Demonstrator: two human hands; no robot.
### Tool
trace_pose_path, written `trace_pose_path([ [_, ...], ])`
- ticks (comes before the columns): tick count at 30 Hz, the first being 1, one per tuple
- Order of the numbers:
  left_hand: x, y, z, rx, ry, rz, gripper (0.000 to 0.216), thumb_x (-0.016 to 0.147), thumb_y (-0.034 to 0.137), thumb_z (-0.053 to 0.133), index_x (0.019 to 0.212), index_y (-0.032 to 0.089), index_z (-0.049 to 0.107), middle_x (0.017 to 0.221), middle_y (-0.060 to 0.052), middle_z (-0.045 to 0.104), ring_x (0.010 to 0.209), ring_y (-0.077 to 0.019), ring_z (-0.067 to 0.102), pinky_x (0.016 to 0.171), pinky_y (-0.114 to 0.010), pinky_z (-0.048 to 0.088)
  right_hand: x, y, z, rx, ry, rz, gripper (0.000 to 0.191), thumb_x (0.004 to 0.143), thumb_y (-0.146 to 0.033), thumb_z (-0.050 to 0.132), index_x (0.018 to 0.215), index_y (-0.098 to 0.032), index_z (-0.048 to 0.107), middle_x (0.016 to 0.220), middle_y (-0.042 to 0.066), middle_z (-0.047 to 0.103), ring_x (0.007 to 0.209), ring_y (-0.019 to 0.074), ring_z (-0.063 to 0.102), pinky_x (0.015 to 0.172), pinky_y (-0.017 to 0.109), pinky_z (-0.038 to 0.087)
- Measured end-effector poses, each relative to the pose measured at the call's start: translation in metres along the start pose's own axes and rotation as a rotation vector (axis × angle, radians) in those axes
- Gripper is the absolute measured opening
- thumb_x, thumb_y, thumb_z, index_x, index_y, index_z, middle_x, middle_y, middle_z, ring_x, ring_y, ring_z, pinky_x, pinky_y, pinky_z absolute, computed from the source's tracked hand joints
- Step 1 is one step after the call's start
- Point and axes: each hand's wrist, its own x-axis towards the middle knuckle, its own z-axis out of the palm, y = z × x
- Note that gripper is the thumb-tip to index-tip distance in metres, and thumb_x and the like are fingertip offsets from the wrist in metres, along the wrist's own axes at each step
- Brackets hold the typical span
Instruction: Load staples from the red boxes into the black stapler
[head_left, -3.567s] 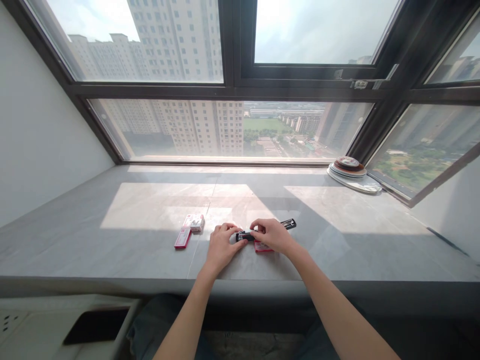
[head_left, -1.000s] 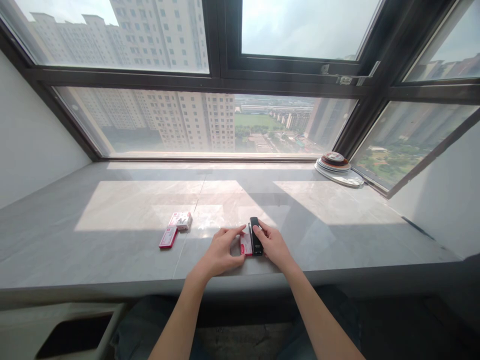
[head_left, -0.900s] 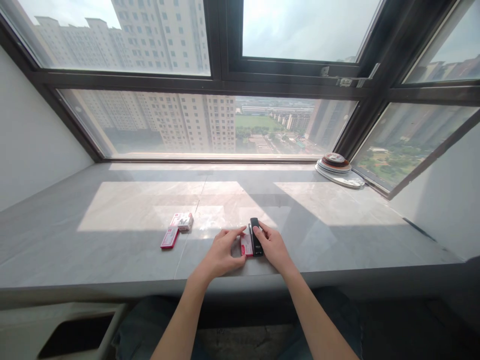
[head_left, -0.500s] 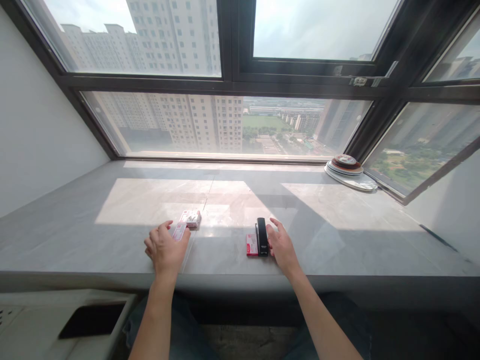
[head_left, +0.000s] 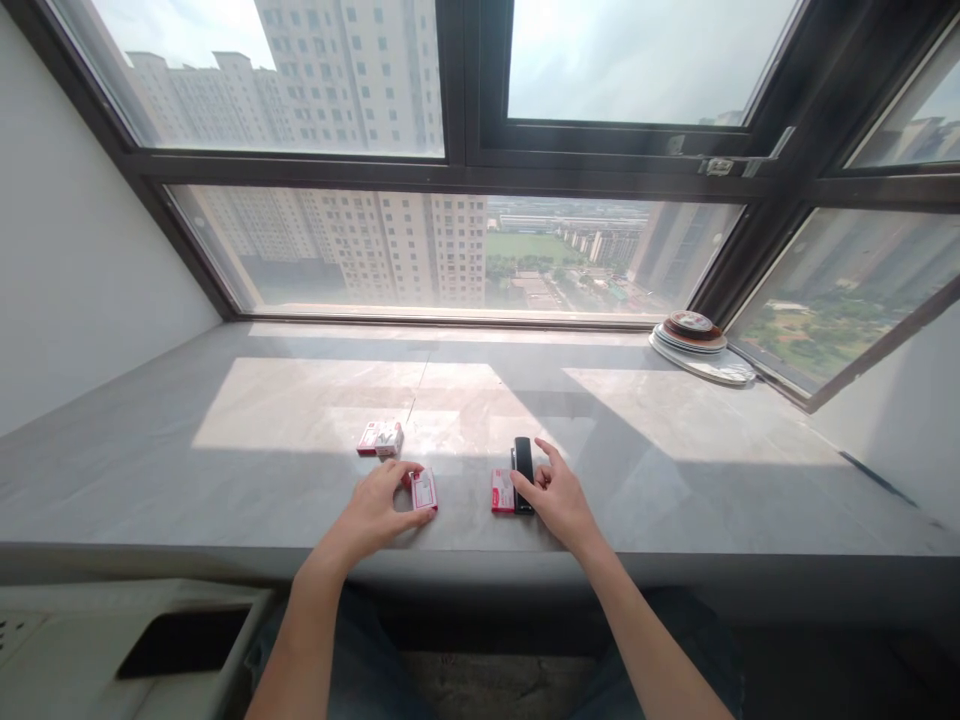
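My left hand (head_left: 381, 505) grips a small pink-and-white box (head_left: 424, 490) between its thumb and fingers, low over the sill or resting on it. Behind that hand, two more small boxes (head_left: 380, 438) lie side by side, touching. A black stapler (head_left: 523, 470) points away from me, with another small red-and-white box (head_left: 502, 490) against its left side. My right hand (head_left: 559, 500) is at the stapler's right. Its thumb reaches across the stapler's top and its index finger is raised apart; the other fingers are curled. Whether the thumb presses on the stapler I cannot tell.
The grey marble-look windowsill (head_left: 247, 490) runs up to a dark window frame (head_left: 450, 322). A stack of plates (head_left: 690, 340) stands in the far right corner. A thin dark strip (head_left: 877, 477) lies along the right edge. A pale unit (head_left: 60, 640) stands at lower left.
My left hand has drawn a small box away from the group at the left, toward the right and nearer to me. My right thumb has moved over the stapler, which stays put.
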Motion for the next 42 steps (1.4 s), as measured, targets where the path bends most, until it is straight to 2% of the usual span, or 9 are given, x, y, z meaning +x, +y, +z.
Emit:
trace_pose_path([
  [9, 0.039, 0.094, 0.037, -0.287, -0.113, 0.291, 0.057, 0.074, 0.039, 0.083, 0.127, 0.03, 0.064, 0.12, -0.005, 0.067, 0.116, -0.028, 0.059, 0.099, -0.039, 0.049, 0.008, 0.011, 0.0, -0.014, -0.054, -0.066, 0.062, 0.09, -0.057, 0.066, 0.139, -0.019, 0.059, 0.067, -0.005, 0.049, 0.062, 0.0161, 0.051, 0.062, 0.028, 0.04],
  [16, 0.042, 0.098, 0.062, -0.268, -0.076, 0.307, 0.064, 0.069, 0.04, 0.088, 0.128, 0.029, 0.065, 0.118, -0.006, 0.068, 0.113, -0.0305, 0.058, 0.096, -0.044, 0.05, 0.009, 0.015, -0.004, -0.005, -0.122, -0.088, 0.058, 0.094, -0.058, 0.062, 0.14, -0.022, 0.06, 0.068, -0.005, 0.049, 0.062, 0.0158, 0.051, 0.059, 0.027, 0.038],
  [20, 0.037, 0.098, 0.059, -0.268, -0.032, 0.338, 0.077, 0.072, 0.046, 0.087, 0.141, 0.031, 0.056, 0.134, -0.007, 0.062, 0.126, -0.0309, 0.053, 0.106, -0.046, 0.047, 0.008, 0.014, -0.003, 0.013, -0.119, -0.071, 0.062, 0.092, -0.059, 0.065, 0.141, -0.021, 0.059, 0.068, -0.005, 0.049, 0.063, 0.0158, 0.051, 0.06, 0.027, 0.04],
  [23, 0.042, 0.078, 0.029, -0.233, 0.114, 0.313, 0.053, 0.094, 0.049, 0.065, 0.144, 0.035, 0.054, 0.146, -0.003, 0.055, 0.139, -0.0264, 0.044, 0.115, -0.043, 0.04, 0.006, 0.013, -0.002, 0.024, -0.092, -0.043, 0.068, 0.09, -0.06, 0.066, 0.144, -0.02, 0.056, 0.068, -0.006, 0.047, 0.063, 0.0158, 0.051, 0.061, 0.027, 0.041],
  [25, 0.052, 0.046, 0.001, -0.175, 0.324, 0.204, 0.038, 0.104, 0.042, 0.043, 0.137, 0.034, 0.06, 0.146, -0.002, 0.056, 0.14, -0.0254, 0.043, 0.117, -0.045, 0.037, 0.005, 0.012, -0.002, 0.019, -0.077, -0.039, 0.067, 0.091, -0.059, 0.066, 0.144, -0.02, 0.056, 0.068, -0.006, 0.047, 0.064, 0.0159, 0.051, 0.062, 0.027, 0.041],
  [27, 0.063, 0.003, -0.024, -0.091, 0.437, 0.078, 0.043, 0.101, 0.038, 0.043, 0.141, 0.032, 0.056, 0.148, -0.003, 0.054, 0.142, -0.0279, 0.04, 0.117, -0.048, 0.036, 0.003, 0.01, -0.002, 0.004, -0.071, -0.046, 0.064, 0.091, -0.058, 0.065, 0.142, -0.019, 0.058, 0.069, -0.005, 0.047, 0.065, 0.016, 0.051, 0.063, 0.027, 0.041],
  [33, 0.063, -0.104, -0.05, 0.177, 0.177, -0.177, 0.058, 0.078, 0.038, 0.061, 0.134, 0.024, 0.06, 0.15, -0.01, 0.051, 0.148, -0.0358, 0.034, 0.12, -0.052, 0.029, 0.004, 0.006, -0.003, -0.022, -0.066, -0.063, 0.062, 0.091, -0.057, 0.064, 0.139, -0.018, 0.06, 0.068, -0.005, 0.046, 0.064, 0.0162, 0.049, 0.063, 0.027, 0.04],
  [37, 0.031, -0.113, -0.046, 0.164, 0.086, -0.186, 0.064, 0.073, 0.044, 0.068, 0.133, 0.025, 0.056, 0.159, -0.009, 0.04, 0.149, -0.0338, 0.034, 0.119, -0.046, 0.032, 0.003, 0.006, -0.001, -0.028, -0.055, -0.057, 0.061, 0.09, -0.059, 0.064, 0.136, -0.018, 0.063, 0.068, -0.005, 0.046, 0.064, 0.0162, 0.048, 0.063, 0.028, 0.04],
  [42, 0.001, -0.076, -0.027, 0.129, 0.124, -0.127, 0.064, 0.073, 0.06, 0.075, 0.125, 0.027, 0.059, 0.153, -0.008, 0.047, 0.142, -0.0346, 0.042, 0.118, -0.048, 0.032, 0.002, 0.004, -0.001, -0.021, -0.053, -0.043, 0.062, 0.09, -0.06, 0.064, 0.137, -0.019, 0.062, 0.069, -0.004, 0.047, 0.063, 0.0161, 0.048, 0.062, 0.027, 0.04],
])
